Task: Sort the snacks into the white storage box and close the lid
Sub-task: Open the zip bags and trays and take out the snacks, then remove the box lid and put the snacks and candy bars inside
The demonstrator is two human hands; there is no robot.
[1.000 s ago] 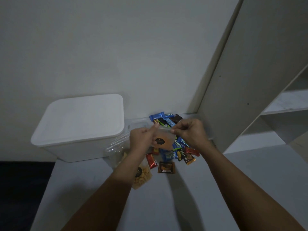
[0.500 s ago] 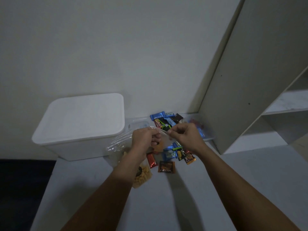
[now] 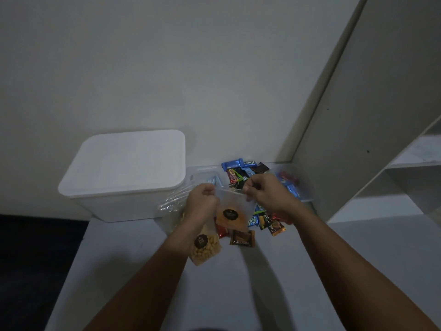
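Item: clear snack pouch (image 3: 231,217) with orange contents and a dark round label, held above the tabletop (image 3: 238,287) at centre; left hand (image 3: 201,203) pinches its top edge at 9 o'clock, right hand (image 3: 263,191) pinches the same edge at 3 o'clock, fingers of both curled tight on the plastic. White storage box (image 3: 124,173), lid on, stands at 10 o'clock from the hands, against the wall. Second pouch, of pale nuts (image 3: 204,247), lies at 7 o'clock, partly under the left forearm. Brown wrapped bar (image 3: 241,238) lies at 6 o'clock; red wrapper (image 3: 222,230) between it and the nuts. Loose pile of blue, black and orange wrapped snacks (image 3: 241,174) at 12 to 4 o'clock, much of it hidden behind the right hand. Crumpled clear bag (image 3: 170,204) beside the box, behind the left hand. Shelf unit (image 3: 381,139) at 2 o'clock.
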